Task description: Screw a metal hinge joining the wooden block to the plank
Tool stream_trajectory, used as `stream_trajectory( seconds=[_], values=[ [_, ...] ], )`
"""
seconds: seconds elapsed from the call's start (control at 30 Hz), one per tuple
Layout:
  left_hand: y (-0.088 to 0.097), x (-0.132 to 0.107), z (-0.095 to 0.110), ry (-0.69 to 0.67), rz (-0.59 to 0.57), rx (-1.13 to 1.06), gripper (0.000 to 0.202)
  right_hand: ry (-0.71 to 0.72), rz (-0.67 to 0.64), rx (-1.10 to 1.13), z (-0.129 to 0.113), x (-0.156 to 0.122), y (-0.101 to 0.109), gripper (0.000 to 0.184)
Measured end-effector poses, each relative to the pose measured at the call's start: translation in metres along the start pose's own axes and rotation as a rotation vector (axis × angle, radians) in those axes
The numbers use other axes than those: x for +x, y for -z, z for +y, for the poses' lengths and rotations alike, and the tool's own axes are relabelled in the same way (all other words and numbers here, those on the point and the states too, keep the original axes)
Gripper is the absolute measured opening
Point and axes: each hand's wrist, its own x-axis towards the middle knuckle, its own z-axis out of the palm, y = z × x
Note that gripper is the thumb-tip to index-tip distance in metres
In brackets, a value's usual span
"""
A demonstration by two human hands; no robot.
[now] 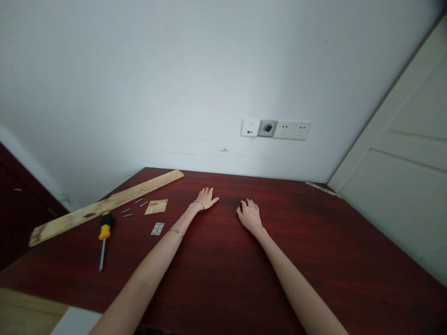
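My left hand (206, 198) lies flat on the dark red wooden table (209, 279), fingers spread and holding nothing. My right hand (249, 213) rests on the table to its right, fingers apart and slightly curled, with nothing visible in it. Left of my left hand lie a small square piece of wood (156, 207) and a metal hinge (158, 229). Several screws (127, 215) are scattered beyond these. Farther left, a screwdriver (105, 232) with a yellow and black handle points its shaft toward me. Behind it, a long wooden board (104, 204) lies at a slant.
A pale wall (174, 83) with a row of sockets (292, 130) rises behind the table. A white panelled door (401, 163) stands at the right. Some flat strip (323, 189) lies at the far right table edge. A white object (77, 322) shows at the lower left.
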Motion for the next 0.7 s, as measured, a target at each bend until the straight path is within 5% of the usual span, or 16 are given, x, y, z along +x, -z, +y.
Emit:
stream_trajectory(
  seconds=[0.7],
  values=[
    [-0.003, -0.011, 0.004, -0.004, -0.011, 0.106, 0.074, 0.024, -0.033, -0.114, -0.003, -0.005, 0.007, 0.045]
  ],
)
